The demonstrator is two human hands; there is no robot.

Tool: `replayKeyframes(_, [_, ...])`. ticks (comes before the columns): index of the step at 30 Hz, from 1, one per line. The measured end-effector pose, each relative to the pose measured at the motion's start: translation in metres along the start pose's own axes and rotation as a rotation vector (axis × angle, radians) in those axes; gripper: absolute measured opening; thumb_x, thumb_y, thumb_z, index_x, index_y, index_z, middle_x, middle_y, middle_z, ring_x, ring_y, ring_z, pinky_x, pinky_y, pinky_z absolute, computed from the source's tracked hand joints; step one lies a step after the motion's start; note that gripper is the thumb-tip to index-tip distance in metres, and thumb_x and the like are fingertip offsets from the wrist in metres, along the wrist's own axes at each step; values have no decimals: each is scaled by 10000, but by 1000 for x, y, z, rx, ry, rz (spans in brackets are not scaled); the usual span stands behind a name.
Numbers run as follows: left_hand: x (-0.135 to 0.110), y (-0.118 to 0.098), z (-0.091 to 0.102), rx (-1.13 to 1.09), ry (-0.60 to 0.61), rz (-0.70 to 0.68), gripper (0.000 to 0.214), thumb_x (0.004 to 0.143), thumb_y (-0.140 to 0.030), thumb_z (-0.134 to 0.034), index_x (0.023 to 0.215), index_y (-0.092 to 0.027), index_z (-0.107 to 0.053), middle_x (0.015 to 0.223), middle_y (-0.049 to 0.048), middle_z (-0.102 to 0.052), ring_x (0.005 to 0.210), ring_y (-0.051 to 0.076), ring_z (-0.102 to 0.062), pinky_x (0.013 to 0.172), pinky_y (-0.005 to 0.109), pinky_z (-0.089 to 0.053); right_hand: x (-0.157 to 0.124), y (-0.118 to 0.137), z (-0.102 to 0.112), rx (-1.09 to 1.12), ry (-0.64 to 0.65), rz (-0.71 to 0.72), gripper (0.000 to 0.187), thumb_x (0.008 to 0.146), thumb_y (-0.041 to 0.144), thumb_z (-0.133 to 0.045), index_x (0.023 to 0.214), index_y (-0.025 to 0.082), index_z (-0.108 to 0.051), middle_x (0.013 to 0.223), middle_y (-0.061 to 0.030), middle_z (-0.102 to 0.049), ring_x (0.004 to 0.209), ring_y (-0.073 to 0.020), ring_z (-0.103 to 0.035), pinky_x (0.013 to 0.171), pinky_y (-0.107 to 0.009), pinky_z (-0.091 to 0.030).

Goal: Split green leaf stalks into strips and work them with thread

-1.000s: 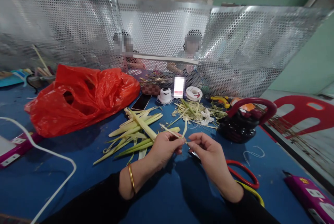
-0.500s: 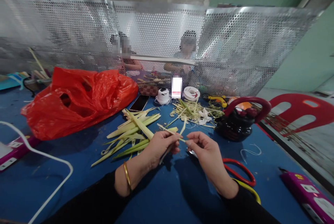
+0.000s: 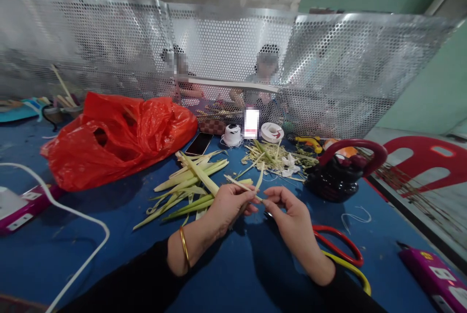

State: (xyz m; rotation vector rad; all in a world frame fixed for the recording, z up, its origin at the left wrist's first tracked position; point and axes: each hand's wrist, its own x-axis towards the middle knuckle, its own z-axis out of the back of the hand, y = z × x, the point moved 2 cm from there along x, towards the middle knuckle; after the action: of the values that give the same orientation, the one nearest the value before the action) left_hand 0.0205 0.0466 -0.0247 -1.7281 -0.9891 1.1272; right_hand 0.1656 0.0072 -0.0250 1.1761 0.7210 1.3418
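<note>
A thin pale plant strip (image 3: pixel 237 182) stretches between my two hands above the blue table. My left hand (image 3: pixel 231 206), with a gold bangle at the wrist, pinches it between thumb and fingers. The thumb and forefinger of my right hand (image 3: pixel 288 213) close on its right end. Just left of my left hand lies a loose pile of green and pale leaf strips (image 3: pixel 186 186). Scissors with red and yellow handles (image 3: pixel 341 242) rest partly under my right hand, which hides much of them.
A red plastic bag (image 3: pixel 120 143) fills the left side, near a phone (image 3: pixel 199 144). White thread (image 3: pixel 232 136), a white spool (image 3: pixel 272 132) and trimmed scraps (image 3: pixel 268 155) lie at the back. A black pot-shaped object (image 3: pixel 333 182) stands right. Perforated metal panels (image 3: pixel 233 41) separate me from two people.
The whole view has shifted slightly, so things appear a little further right. Both hands keep their pinch on the strip, with barely any movement relative to the table.
</note>
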Motion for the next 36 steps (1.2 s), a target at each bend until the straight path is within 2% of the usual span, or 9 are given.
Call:
replayKeyframes(5, [1, 3, -2, 26, -75, -45, 134, 731, -169, -665, 848, -105, -661, 603, 23, -668, 470, 107, -595, 460, 194, -440, -5, 3, -2, -78, 27, 82, 134, 802, 271, -562, 901, 193, -607, 702, -4, -653, 656, -171, -608, 648, -275, -452])
replayKeyframes(8, [1, 4, -1, 48, -67, -46, 141, 731, -179, -666, 847, -100, -666, 615, 30, -670, 477, 104, -592, 475, 198, -448, -6, 4, -2, -104, 10, 116, 128, 801, 260, -556, 895, 194, -614, 701, -5, -650, 649, -168, -606, 636, -265, -453])
replayKeyframes(14, [-2, -1, -2, 38, 22, -23, 181, 729, -181, -678, 887, -93, -675, 711, 67, -707, 543, 109, -628, 529, 199, -477, -2, 4, 1, -80, -37, 93, 143, 790, 287, -573, 890, 189, -603, 669, -1, -650, 613, -164, -592, 601, -257, -454])
replayKeyframes(19, [0, -1, -4, 95, 7, -108, 82, 706, -144, -665, 777, -104, -677, 662, 46, -684, 520, 111, -607, 538, 218, -482, -3, 4, 0, -104, -8, 106, 129, 812, 279, -556, 897, 193, -598, 693, -2, -655, 642, -163, -600, 625, -258, -451])
replayKeyframes(24, [2, 4, -3, 210, -19, -216, 77, 735, -160, -627, 690, -111, -668, 826, 78, -702, 548, 113, -612, 558, 240, -498, -5, 2, -1, -104, 23, 85, 135, 822, 284, -560, 916, 195, -597, 704, -1, -650, 644, -160, -597, 622, -256, -440])
replayKeyframes(27, [1, 5, -3, 186, -29, -186, 79, 735, -122, -603, 778, -111, -669, 734, 52, -690, 536, 119, -613, 553, 239, -495, -6, 3, -2, -71, 33, 75, 143, 816, 298, -575, 909, 192, -600, 684, 4, -635, 629, -157, -584, 608, -251, -434])
replayKeyframes(29, [1, 5, -2, 120, -10, -140, 155, 735, -110, -597, 877, -112, -660, 663, 25, -670, 528, 120, -614, 549, 234, -492, -5, 3, -1, -21, 29, 51, 178, 800, 325, -605, 916, 189, -595, 661, 10, -623, 609, -155, -569, 595, -249, -430])
replayKeyframes(32, [1, 3, -1, 21, 33, -63, 203, 733, -128, -614, 932, -108, -645, 685, 31, -679, 534, 110, -618, 539, 216, -482, 0, 1, 0, 99, -2, -45, 250, 781, 419, -635, 871, 188, -606, 634, 8, -611, 593, -158, -549, 562, -248, -421])
replayKeyframes(36, [-2, 0, -3, -17, 71, -2, 219, 727, -168, -625, 934, -97, -646, 694, 51, -686, 528, 112, -619, 523, 216, -475, 9, -8, 2, 309, -49, -273, 403, 691, 575, -678, 720, 174, -650, 650, -24, -627, 611, -175, -567, 563, -266, -430])
